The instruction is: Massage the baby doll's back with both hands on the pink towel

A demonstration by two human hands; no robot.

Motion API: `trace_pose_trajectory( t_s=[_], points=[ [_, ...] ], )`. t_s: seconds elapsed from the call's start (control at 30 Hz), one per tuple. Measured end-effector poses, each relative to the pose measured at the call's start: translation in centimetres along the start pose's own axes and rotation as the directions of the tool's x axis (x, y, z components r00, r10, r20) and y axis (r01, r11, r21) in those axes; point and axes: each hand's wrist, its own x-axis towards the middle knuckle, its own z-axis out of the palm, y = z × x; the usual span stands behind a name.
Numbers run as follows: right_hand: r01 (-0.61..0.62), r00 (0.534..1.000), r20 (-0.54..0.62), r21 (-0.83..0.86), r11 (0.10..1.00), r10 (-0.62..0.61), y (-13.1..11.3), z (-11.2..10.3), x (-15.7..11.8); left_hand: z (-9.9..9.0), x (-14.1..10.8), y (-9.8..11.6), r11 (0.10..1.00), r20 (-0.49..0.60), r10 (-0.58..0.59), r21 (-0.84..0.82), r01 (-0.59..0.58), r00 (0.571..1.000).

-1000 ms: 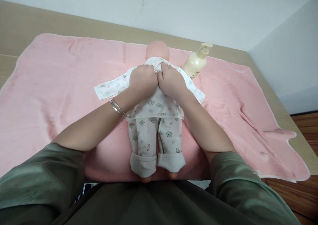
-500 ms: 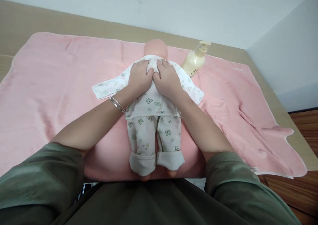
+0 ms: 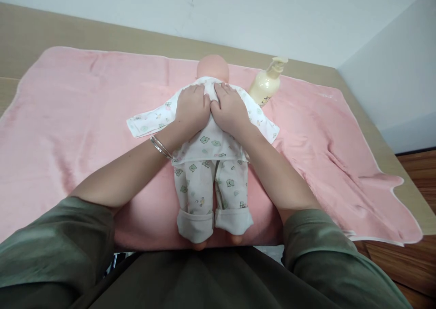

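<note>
A baby doll (image 3: 213, 68) lies on the pink blanket (image 3: 85, 100), its head away from me and its feet at the near edge. No facial features show, only the smooth back of the head. It wears a white printed top (image 3: 211, 145) with the sleeves spread sideways, and matching trousers (image 3: 197, 186) with cuffs rolled up. My left hand (image 3: 192, 107) rests flat on the upper left of the top, a silver bangle at the wrist. On the upper right lies my right hand (image 3: 231, 107), also flat. The thumbs nearly meet in the middle. Neither hand grips anything.
A cream pump bottle (image 3: 266, 86) is beside the doll's right sleeve, on the blanket. Behind the blanket runs the bare wooden tabletop (image 3: 136, 34), up against a white wall (image 3: 238, 18). Brown wooden furniture (image 3: 408, 259) stands low at the right.
Both hands stay on the doll's upper back; the left thumb has shifted slightly and lies closer to its fingers. The doll and bottle have not visibly moved.
</note>
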Motion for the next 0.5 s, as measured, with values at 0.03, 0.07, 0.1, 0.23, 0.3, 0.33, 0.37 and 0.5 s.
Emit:
trace_pose_trajectory(
  t_s=[0.03,0.07,0.1,0.23,0.3,0.33,0.37,0.5],
  points=[
    [0.003,1.000,0.002,0.002,1.000,-0.003,0.1,0.0,0.0,-0.2,-0.3,0.3,1.000,0.004,-0.001,0.021,0.001,1.000],
    [0.003,1.000,0.007,0.003,1.000,-0.003,0.1,-0.1,0.0,-0.5,-0.6,0.7,0.999,0.010,-0.003,0.042,0.002,1.000],
    [0.000,1.000,0.012,0.003,1.000,0.000,0.1,-0.1,0.0,-0.8,-0.8,1.0,0.998,0.017,-0.007,0.061,0.006,1.000],
    [-0.023,0.999,0.041,-0.013,1.000,0.023,0.1,-0.2,0.2,-1.4,-1.4,1.8,0.993,0.049,-0.042,0.112,0.036,0.998],
    [-0.021,0.999,0.045,-0.021,1.000,0.022,0.0,-0.3,0.2,-1.4,-1.3,1.7,0.992,0.052,-0.041,0.118,0.034,0.998],
    [-0.016,0.999,0.042,-0.025,1.000,0.017,-0.1,-0.3,0.1,-1.4,-1.2,1.5,0.993,0.050,-0.035,0.118,0.029,0.998],
    [-0.012,0.999,0.034,-0.031,0.999,0.013,-0.3,-0.4,0.0,-1.3,-1.0,1.3,0.993,0.048,-0.028,0.117,0.022,0.998],
    [-0.013,1.000,0.016,-0.116,0.993,0.015,-1.5,-1.1,-1.0,-1.2,0.2,0.1,0.995,0.063,-0.017,0.099,0.011,0.998]
  ],
)
